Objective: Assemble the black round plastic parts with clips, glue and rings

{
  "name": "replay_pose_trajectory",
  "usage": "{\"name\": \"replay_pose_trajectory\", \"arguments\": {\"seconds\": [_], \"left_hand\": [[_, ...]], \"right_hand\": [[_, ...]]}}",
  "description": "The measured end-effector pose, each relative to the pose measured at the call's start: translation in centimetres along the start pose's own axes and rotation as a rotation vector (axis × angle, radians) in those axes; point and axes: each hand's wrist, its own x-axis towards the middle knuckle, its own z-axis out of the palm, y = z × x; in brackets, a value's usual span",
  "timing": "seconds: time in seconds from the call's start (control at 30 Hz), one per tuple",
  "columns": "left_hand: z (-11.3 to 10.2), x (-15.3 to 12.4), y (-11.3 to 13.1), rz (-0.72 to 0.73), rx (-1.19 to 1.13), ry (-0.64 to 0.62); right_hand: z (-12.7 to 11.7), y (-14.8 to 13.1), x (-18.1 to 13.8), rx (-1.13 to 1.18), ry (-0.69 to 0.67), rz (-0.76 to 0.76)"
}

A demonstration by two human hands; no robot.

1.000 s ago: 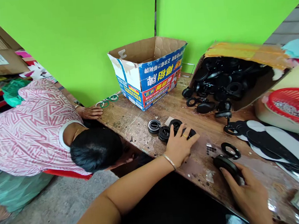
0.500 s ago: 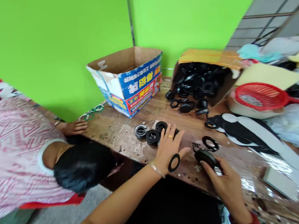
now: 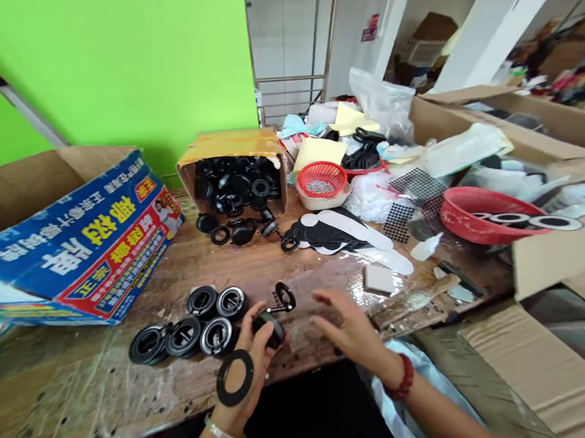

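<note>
Inspector: Cap (image 3: pixel 270 327), black and rounded, sits in the left hand (image 3: pixel 249 355) just above the near edge of the bench (image 3: pixel 286 273). Fingers closed around it; a flat black ring (image 3: pixel 235 378) lies against the back of that hand.

Clerk: And the right hand (image 3: pixel 353 328)?

Inspector: Spread wide, holding nothing, just beside the cap.

Clerk: How would the cap handle?

Inspector: My judgement: light, rigid plastic, smooth and somewhat slippery, not fragile. Best pinched across its rounded sides. A hinged loop (image 3: pixel 282 296) stands up behind it; whether the two are joined I cannot tell.

Clerk: Anything obscured?

Inspector: The cap's underside is hidden by the fingers. How the ring stays on the hand is unclear. Finished discs (image 3: pixel 189 323) lie nearby; the box (image 3: pixel 234 176) of parts is too dark to itemise.
</note>
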Motion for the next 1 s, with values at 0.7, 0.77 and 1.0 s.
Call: {"name": "replay_pose_trajectory", "arguments": {"seconds": [0.7,0.77,1.0], "left_hand": [[-0.3,-0.9,0.2,0.001,-0.017,0.042],[-0.2,-0.9,0.1,0.016,-0.008,0.050],[-0.1,-0.9,0.0,0.005,-0.020,0.055]], "right_hand": [[-10.2,8.9,1.5,-0.659,0.125,0.113],[-9.6,8.5,2.7,-0.676,0.085,0.150],[-7.8,8.0,10.0,-0.725,0.010,0.197]]}}
